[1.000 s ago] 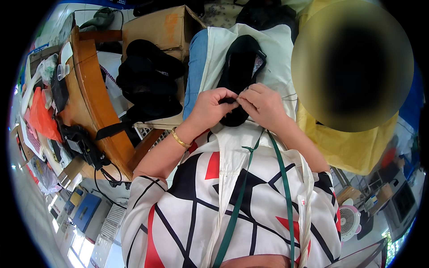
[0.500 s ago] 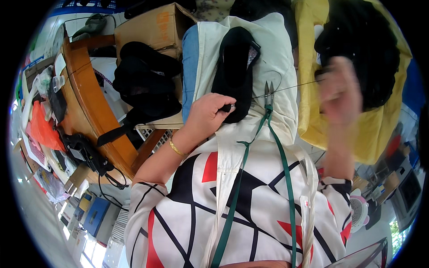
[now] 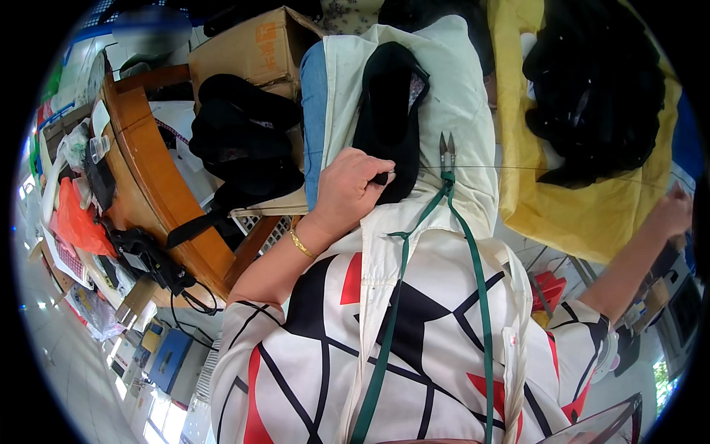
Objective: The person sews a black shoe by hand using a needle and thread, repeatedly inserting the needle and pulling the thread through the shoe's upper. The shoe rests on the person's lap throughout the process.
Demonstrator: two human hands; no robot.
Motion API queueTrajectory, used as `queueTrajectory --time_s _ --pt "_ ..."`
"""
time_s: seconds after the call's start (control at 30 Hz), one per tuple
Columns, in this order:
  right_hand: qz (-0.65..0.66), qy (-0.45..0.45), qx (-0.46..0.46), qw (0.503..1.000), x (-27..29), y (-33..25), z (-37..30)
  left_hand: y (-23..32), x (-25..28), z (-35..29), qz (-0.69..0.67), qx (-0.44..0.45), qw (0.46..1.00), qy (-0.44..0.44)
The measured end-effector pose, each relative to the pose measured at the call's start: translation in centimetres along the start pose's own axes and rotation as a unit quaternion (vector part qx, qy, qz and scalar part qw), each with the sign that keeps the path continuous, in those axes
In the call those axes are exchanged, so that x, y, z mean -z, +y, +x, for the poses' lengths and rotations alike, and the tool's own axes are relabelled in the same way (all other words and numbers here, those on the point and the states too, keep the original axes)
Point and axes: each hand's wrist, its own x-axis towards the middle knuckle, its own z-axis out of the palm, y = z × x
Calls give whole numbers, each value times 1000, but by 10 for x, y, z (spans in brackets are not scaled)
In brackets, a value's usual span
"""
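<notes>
Black slip-on shoe point(image 3: 390, 152) — toe clamped by left hand point(image 3: 347, 183), likely bracing against taut thread point(image 3: 510, 167) — pinched in right hand point(image 3: 671, 212).

A straight thread point(image 3: 473, 166) bars the way right of the black slip-on shoe point(image 3: 405, 144), running over the thread snips point(image 3: 447, 152) to the outstretched right hand point(image 3: 674, 211). Above it, a hand could pass across the white cloth point(image 3: 462, 81). Leftward, stacked black shoes point(image 3: 244, 140) block. Whether the thread touches the black heap point(image 3: 592, 96) is hard to tell.
</notes>
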Motion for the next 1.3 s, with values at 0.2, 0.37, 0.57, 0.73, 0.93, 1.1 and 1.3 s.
queueTrajectory --time_s 0.2,0.37,0.57,0.73,0.93,1.1,1.3 --pt "258 -305 -268 877 -140 -108 -170 -1 1 -6 36 -19 999 1" --pt "145 -658 -182 716 -185 -220 -281 -8 3 -9 37 -56 998 9" --pt "112 -693 46 711 -200 -227 -309 -7 3 -11 10 -51 998 22" --pt "94 -702 51 704 -201 -228 -309 -8 3 -10 3 -56 998 25" --pt "81 -709 41 699 -202 -238 -304 -9 3 -10 7 -61 998 29" --pt "80 -714 37 695 -206 -240 -304 -9 2 -11 9 -61 998 31" --pt "110 -727 -16 678 -212 -232 -310 -12 0 -14 25 -48 998 40"
